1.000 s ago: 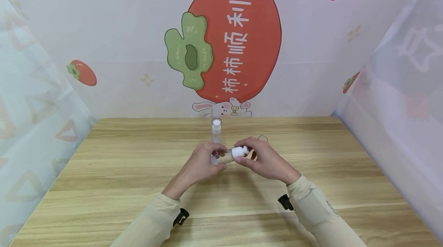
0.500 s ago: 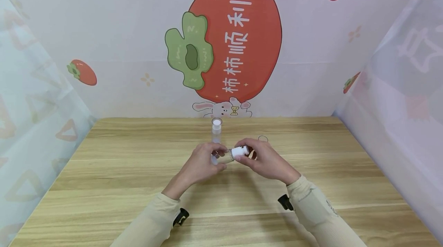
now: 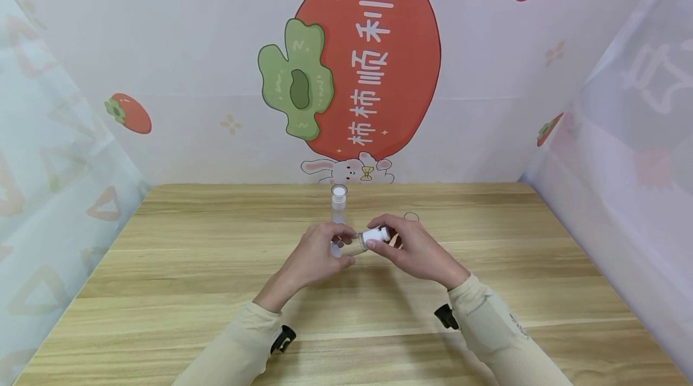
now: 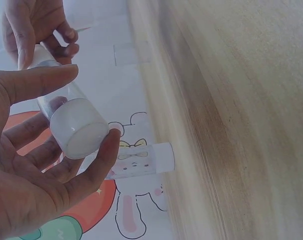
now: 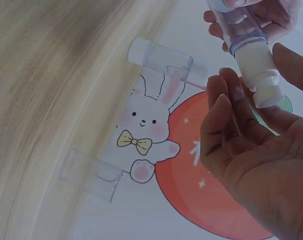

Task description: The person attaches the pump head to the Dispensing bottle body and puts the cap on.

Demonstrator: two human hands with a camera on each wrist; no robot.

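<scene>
My left hand (image 3: 319, 254) grips the clear body of a small pump bottle (image 4: 79, 127), held tilted above the table with its white base toward the left wrist camera. On the bottle's other end is a white pump top (image 3: 373, 235), and my right hand (image 3: 414, 248) holds it between thumb and fingers. In the right wrist view, the collar and narrower head of this pump top (image 5: 259, 75) show between the right thumb and the bent fingers. A second clear bottle (image 3: 338, 202) with a white top stands upright just behind the left hand.
A clear, empty-looking cap (image 5: 91, 172) stands on the wooden table (image 3: 460, 326), behind and to the right of the right hand. Beyond the table's back edge rises a wall cloth (image 3: 227, 61) printed with persimmons and a rabbit.
My right thumb and fingers have shifted slightly around the white pump top. The left hand keeps its hold on the bottle, and the other bottle and the cap stay put.
</scene>
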